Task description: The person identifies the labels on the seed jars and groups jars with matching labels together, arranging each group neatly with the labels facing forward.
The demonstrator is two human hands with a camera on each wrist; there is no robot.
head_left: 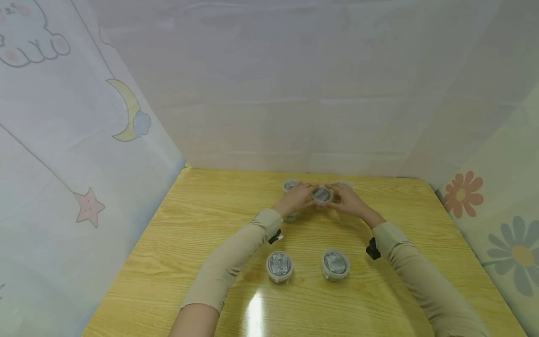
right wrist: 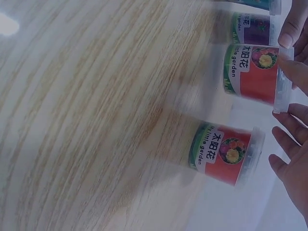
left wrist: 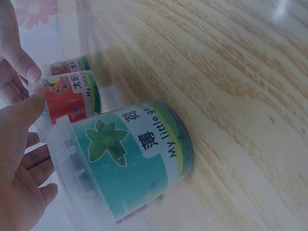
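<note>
My left hand (head_left: 296, 199) and right hand (head_left: 348, 201) meet at a clear lidded tub (head_left: 322, 194) toward the back of the table. Its label is red with a flower picture, seen in the right wrist view as the red-labelled tub (right wrist: 255, 72). Thumb and fingers of both hands pinch its lid rim from either side. Close under the left hand stands a teal tub with a mint leaf (left wrist: 120, 154). Beside the right hand, a second red-labelled tub (right wrist: 224, 151) stands upright, mostly hidden by that hand in the head view.
A purple-labelled tub (right wrist: 255, 29) stands behind the left hand. Nearer the front of the wooden table (head_left: 168, 271) are two more lidded tubs, a left one (head_left: 280, 267) and a right one (head_left: 335, 264). Cloth-like walls (head_left: 269, 117) border the back and sides.
</note>
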